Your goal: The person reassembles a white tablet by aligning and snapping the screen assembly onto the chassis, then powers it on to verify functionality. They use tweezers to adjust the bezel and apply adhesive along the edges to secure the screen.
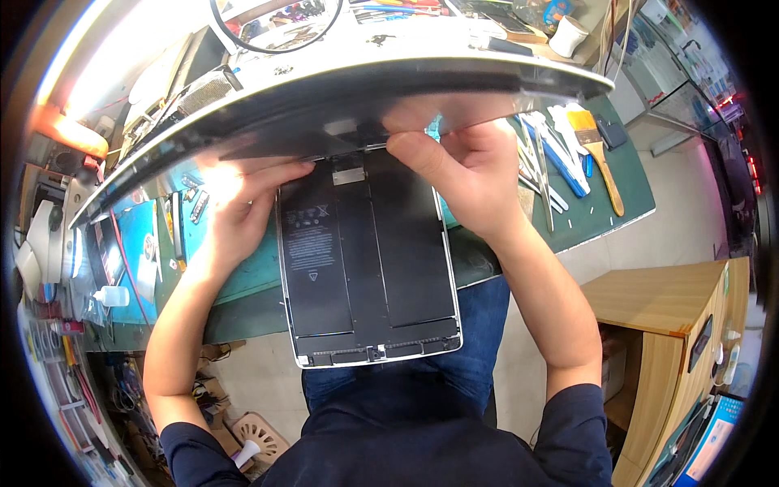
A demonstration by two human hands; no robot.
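An opened tablet (365, 268) lies tilted over the table's front edge above my lap. Its black battery cells show inside a silver-white frame, and a pale metal plate sits near its far end. My left hand (243, 199) is closed at the far left corner, its index finger laid along the far edge. At the far right corner my right hand (471, 174) is closed, thumb on the far edge and the other fingers bent, partly hidden. Across the far end hangs a large glossy dark panel (268, 146) mirroring my hands; whether it is joined to the tablet I cannot tell.
A green mat (600, 203) covers the table. Right of the tablet lie a yellow-bristled brush (596, 150), tweezers and blue-handled tools. A small white bottle (112, 296) stands at the left. A wooden cabinet (657, 300) is at the right, and a ring-shaped frame (334, 28) rises behind.
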